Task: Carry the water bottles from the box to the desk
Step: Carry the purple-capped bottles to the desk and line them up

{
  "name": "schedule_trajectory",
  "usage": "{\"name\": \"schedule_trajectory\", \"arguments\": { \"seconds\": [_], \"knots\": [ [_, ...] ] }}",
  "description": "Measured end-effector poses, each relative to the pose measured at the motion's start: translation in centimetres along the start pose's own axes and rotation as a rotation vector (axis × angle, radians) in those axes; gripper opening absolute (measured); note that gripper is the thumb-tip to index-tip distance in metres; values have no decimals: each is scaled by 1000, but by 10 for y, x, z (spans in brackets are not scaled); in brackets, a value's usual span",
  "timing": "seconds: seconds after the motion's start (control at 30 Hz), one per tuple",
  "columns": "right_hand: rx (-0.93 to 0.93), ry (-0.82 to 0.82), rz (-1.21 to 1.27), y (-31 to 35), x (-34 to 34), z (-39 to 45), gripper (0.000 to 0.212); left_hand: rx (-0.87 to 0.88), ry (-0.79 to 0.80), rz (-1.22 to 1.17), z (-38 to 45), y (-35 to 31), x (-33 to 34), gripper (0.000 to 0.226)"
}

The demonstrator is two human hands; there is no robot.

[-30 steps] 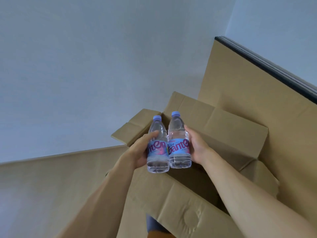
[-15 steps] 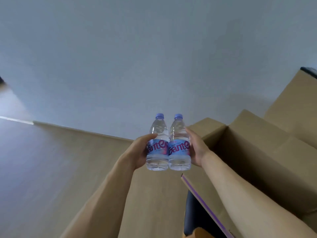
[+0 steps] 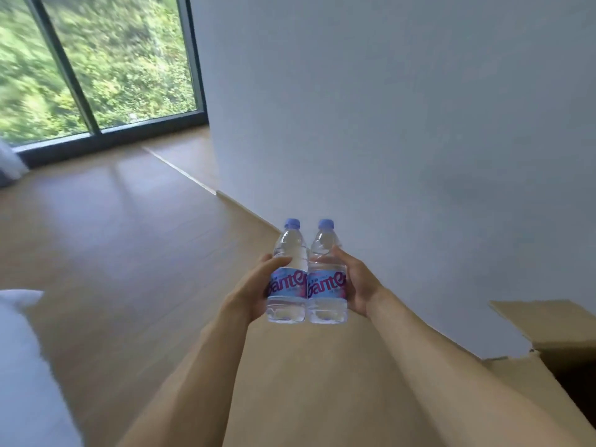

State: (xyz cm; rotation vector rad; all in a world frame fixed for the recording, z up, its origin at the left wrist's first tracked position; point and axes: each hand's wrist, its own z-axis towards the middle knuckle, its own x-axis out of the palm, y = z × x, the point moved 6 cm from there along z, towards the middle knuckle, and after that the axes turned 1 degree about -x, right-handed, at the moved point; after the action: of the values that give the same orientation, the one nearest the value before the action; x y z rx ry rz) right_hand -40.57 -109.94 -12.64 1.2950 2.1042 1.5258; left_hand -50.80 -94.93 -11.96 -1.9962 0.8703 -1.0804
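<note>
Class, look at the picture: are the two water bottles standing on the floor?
No: the left hand and right hand hold the two water bottles upright in the air, above the wooden floor.

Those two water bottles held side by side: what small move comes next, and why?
Probably keep carrying them onward: each hand, left hand and right hand, grips a bottle, the box sits off right, and no desk shows.

Forearms bare — no sleeves; hands ungloved.
</note>
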Motion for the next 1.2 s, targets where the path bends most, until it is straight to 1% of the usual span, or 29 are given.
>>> {"name": "schedule_trajectory", "arguments": {
  "seconds": [0.07, 0.17, 0.27, 0.3, 0.37, 0.43, 0.5, 0.57, 0.63, 0.67, 0.77, 0.83, 0.97, 1.13, 1.2],
  "knots": [
    [17, 69, -39, 0, 36, 22, 55, 44, -67, -13, -8, -15, -33, 36],
    [29, 192, -87, -2, 88, 56, 56, 89, -167, -32, -20, -35, -79, 43],
    [42, 297, -126, -6, 135, 85, 63, 104, -217, -40, -30, -53, -118, 43],
    [48, 334, -134, -7, 150, 93, 62, 105, -237, -39, -31, -58, -131, 43],
    [76, 428, -142, -10, 179, 110, 52, 109, -293, -59, -32, -67, -155, 47],
    [103, 503, -164, -14, 203, 129, 51, 125, -352, -86, -31, -77, -176, 48],
    [120, 551, -194, -17, 222, 153, 63, 149, -403, -96, -26, -89, -195, 48],
    [124, 595, -219, -15, 240, 180, 80, 181, -453, -101, -18, -103, -213, 48],
    [145, 652, -219, -10, 258, 206, 88, 214, -499, -104, -6, -118, -230, 49],
    [151, 679, -221, -5, 266, 219, 86, 224, -521, -108, 1, -126, -238, 51],
    [154, 732, -245, 14, 286, 261, 67, 234, -565, -122, 26, -150, -257, 57],
    [172, 749, -260, 25, 296, 290, 62, 239, -599, -127, 44, -167, -271, 60],
    [217, 777, -271, 42, 321, 342, 68, 255, -647, -130, 73, -199, -292, 59],
    [263, 877, -312, 50, 362, 379, 58, 278, -728, -156, 94, -223, -325, 50],
    [270, 896, -322, 49, 378, 394, 62, 281, -757, -163, 99, -231, -342, 50]
  ]
}}
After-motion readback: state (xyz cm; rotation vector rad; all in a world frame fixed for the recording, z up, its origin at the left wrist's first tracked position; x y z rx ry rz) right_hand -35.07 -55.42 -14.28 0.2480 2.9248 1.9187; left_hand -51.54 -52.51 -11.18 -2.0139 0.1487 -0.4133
